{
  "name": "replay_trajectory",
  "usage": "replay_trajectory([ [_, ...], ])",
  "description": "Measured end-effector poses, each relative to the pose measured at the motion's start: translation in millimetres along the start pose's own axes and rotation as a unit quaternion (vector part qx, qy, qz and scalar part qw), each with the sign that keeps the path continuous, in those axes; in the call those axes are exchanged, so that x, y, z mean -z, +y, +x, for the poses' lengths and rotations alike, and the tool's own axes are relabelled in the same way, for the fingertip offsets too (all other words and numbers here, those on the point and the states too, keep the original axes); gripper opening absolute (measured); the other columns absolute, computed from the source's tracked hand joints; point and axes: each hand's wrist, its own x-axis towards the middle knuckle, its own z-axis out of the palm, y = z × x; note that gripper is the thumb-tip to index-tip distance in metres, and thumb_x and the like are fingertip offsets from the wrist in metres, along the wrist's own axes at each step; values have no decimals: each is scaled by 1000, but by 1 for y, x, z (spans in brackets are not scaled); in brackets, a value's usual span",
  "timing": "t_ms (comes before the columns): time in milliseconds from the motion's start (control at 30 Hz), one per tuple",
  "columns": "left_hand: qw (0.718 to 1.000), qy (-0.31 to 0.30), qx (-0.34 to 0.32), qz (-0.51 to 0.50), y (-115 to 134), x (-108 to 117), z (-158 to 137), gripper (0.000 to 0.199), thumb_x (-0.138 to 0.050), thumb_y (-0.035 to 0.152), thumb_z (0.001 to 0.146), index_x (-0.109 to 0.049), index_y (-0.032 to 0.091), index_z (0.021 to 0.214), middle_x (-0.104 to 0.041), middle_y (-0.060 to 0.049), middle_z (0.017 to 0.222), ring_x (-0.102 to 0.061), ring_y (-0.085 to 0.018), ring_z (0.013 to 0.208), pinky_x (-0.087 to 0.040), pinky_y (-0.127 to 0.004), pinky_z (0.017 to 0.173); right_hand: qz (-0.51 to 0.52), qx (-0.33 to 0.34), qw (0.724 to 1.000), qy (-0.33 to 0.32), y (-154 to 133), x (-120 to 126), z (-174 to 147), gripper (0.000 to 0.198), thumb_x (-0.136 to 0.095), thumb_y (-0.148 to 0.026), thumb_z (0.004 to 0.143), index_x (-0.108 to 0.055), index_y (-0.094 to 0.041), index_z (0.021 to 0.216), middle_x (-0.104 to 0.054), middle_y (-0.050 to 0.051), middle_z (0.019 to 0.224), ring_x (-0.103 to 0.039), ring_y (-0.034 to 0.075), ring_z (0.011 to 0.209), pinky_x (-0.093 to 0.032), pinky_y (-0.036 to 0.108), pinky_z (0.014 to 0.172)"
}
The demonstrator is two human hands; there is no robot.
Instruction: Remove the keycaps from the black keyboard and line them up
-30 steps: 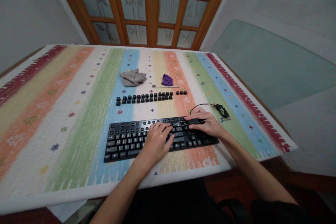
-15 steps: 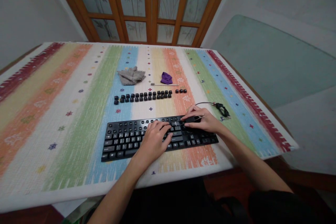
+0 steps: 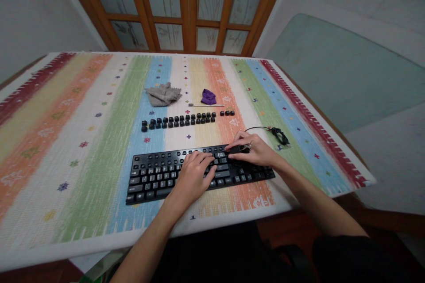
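A black keyboard (image 3: 156, 190) lies near the table's front edge, its upper rows showing several bare key sockets. My left hand (image 3: 194, 172) rests on its middle keys, fingers stretched out and thumb apart, holding nothing. Pinched between the fingers of my right hand (image 3: 254, 150) is a keycap puller (image 3: 239, 149) with a black handle and thin wire loops. It is over the upper right part of the keyboard; whether its front end touches a key I cannot tell. Behind the keyboard, loose black keycaps (image 3: 181, 120) stand in two rows, with a small group to their right (image 3: 227, 113).
Farther back lie a grey cloth (image 3: 163, 95), a purple cloth (image 3: 208, 97) and a thin brush (image 3: 206, 105). A coiled black cable (image 3: 279, 135) sits right of the keyboard. A striped tablecloth (image 3: 109, 141) covers the table; wood-framed glass doors (image 3: 189, 9) stand behind it.
My right hand and the keycap puller have shifted slightly at the upper right keys. My left hand stays on the keyboard. The whole view has moved a little.
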Motion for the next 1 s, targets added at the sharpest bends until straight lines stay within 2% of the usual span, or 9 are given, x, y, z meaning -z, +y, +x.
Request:
replay_trajectory([
  [233, 1000, 3, 4, -2, 2, 0, 0, 17, -58, 22, 95, -68, 17, 109, -72, -8, 111, -60, -26, 104, -48, -46, 92, -18, -10, 1000, -8, -6, 0, 2, 22, -76, -39, 84, -80, -25, 101, -64, 6, 85, -61, 18, 78, -49, 33, 73],
  [500, 1000, -3, 1, 2, 0, 1, 0, 20, -56, 23, 96, -68, 19, 111, -72, -9, 112, -60, -27, 104, -48, -47, 91, -60, -39, 997, -16, -11, 1, 1, 21, -75, -37, 84, -79, -24, 100, -70, 8, 91, -64, 22, 86, -50, 38, 81],
  [733, 1000, 0, 3, -6, -1, 1, 0, 18, -58, 23, 96, -69, 20, 109, -72, -8, 113, -60, -27, 105, -49, -48, 91, 8, -65, 998, 6, -6, 4, -7, 21, -74, -38, 83, -79, -25, 99, -75, 6, 93, -65, 24, 91, -50, 39, 86],
  [1000, 1000, -3, 6, -5, 0, 3, 2, 16, -60, 22, 94, -69, 18, 107, -73, -7, 112, -61, -27, 104, -49, -47, 91, 74, -82, 994, -2, -3, 4, -11, 23, -73, -38, 83, -79, -24, 100, -77, 6, 98, -68, 24, 94, -52, 39, 87],
])
